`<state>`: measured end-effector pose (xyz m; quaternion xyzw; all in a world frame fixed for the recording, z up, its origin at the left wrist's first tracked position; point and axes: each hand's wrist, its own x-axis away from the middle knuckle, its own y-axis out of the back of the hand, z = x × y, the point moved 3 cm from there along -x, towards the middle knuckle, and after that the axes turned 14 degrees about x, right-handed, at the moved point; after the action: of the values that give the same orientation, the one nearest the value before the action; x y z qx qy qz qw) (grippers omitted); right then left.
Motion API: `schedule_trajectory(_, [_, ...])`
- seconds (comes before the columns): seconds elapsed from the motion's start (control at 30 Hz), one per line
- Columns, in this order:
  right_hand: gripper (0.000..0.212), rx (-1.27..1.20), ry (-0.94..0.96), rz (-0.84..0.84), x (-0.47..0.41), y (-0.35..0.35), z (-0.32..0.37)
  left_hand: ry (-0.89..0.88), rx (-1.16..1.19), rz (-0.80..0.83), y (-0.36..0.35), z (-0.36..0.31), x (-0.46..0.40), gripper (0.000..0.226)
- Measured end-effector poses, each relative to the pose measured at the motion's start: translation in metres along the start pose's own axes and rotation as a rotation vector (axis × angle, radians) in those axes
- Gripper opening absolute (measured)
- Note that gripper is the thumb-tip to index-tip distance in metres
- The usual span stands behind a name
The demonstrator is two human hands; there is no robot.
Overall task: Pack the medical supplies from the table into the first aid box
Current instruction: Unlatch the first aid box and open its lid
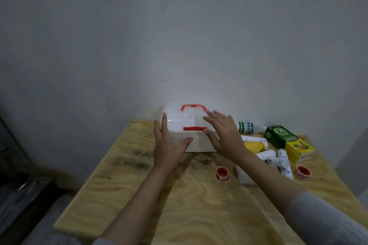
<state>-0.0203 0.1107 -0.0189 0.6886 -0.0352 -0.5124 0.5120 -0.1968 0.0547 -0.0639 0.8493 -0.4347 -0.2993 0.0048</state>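
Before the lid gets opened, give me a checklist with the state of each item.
1. First aid box closed, red latch down: ok, the lid looks shut.
2. Left hand on the box's left side: ok.
3. Right hand near the latch: ok, thumb beside it; contact cannot tell.
4. Both hands free of supplies: ok.
5. Supplies within reach: ok, green and yellow carton, bandage rolls, bottle and two red tape rolls lie to the box's right.
6. Box empty inside: cannot tell.
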Motion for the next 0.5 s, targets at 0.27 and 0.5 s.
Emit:
schedule_trajectory(0.27, [0.02,-0.087,-0.034,-0.119,-0.011,0.006,0.001,0.061,0.044,-0.037,-0.004,-0.006,0.0,0.098])
schedule_trajectory(0.5, [0.013,-0.085,-0.067,-0.158,-0.01,0.013,0.007,0.064,0.075,-0.016,0.001,-0.005,-0.001,0.101])
